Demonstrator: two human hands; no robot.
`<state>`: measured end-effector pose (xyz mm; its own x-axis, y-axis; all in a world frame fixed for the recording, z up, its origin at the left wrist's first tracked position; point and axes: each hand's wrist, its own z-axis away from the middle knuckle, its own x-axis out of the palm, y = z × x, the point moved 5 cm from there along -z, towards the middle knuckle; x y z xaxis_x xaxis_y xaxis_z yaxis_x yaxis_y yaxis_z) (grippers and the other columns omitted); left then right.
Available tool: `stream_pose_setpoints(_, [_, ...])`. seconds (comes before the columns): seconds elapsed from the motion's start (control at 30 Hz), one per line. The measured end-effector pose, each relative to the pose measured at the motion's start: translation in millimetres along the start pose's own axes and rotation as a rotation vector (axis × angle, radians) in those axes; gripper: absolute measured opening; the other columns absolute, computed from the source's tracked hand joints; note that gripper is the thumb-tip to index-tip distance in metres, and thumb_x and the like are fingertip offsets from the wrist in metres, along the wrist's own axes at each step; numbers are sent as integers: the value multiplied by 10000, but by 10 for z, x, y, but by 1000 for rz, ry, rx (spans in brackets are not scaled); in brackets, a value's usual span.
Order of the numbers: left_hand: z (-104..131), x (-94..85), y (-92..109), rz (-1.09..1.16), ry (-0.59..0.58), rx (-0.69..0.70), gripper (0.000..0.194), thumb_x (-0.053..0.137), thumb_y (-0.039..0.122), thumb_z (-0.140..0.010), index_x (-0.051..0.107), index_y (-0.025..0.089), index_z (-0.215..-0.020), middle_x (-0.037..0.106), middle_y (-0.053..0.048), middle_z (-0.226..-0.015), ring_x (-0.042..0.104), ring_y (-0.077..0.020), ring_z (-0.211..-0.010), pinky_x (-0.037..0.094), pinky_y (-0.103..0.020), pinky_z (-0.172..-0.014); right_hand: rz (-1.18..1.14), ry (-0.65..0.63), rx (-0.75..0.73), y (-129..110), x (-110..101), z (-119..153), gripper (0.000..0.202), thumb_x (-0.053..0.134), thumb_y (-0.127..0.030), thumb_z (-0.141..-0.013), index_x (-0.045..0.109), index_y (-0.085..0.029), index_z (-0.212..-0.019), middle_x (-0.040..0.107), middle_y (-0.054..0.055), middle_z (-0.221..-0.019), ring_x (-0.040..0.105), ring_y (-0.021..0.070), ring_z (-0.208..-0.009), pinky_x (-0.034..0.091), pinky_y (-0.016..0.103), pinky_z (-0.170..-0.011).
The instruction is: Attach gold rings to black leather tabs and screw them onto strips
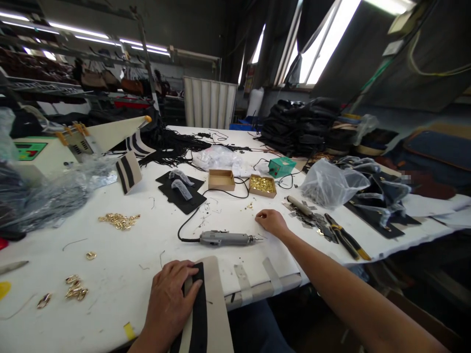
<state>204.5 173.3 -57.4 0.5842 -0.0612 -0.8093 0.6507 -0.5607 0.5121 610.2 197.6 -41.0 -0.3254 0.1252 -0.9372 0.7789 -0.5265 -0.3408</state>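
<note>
My left hand [171, 289] is closed on a beige panel with black stripes [213, 304] at the front edge of the table, the thumb and fingers pressing on one black strip. My right hand [272, 222] reaches across to the table top, its fingertips pressed together; whatever they pinch, if anything, is too small to make out. Between the hands lies a grey electric screwdriver [226, 239], its bit pointing right and its cord running back. Just beyond my right hand are a few tiny brass pieces [250, 206] and a cardboard box of small brass parts [262, 185].
An open cardboard box [221, 180] and a green box [281, 167] stand farther back. Black-and-yellow-handled pliers [348, 238] lie right, beside metal scraps. Gold rings [119, 221] are heaped left. Black sheets [182, 193], a striped panel [128, 171] and plastic bags [333, 181] surround the work area.
</note>
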Motion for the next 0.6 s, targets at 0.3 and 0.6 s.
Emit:
stream_pose_setpoints(0.3, [-17, -58, 51, 17, -13, -14, 167, 712, 239, -880, 745, 291, -1035, 757, -32, -1203, 617, -322, -1199, 462, -535, -985, 205, 31, -137, -131, -10, 21, 305, 538, -358, -993, 814, -233, -1025, 779, 92, -1175, 683, 232, -1007, 421, 286, -726])
stream_pose_setpoints(0.6, [-17, -106, 56, 56, 7, -54, 220, 794, 215, -831, 728, 277, -1032, 766, -22, -1173, 605, -295, -1180, 448, -497, -986, 217, 124, -110, -118, 63, -13, 335, 549, -406, -963, 821, -214, -998, 796, 107, -1099, 695, 268, -970, 404, 324, -688])
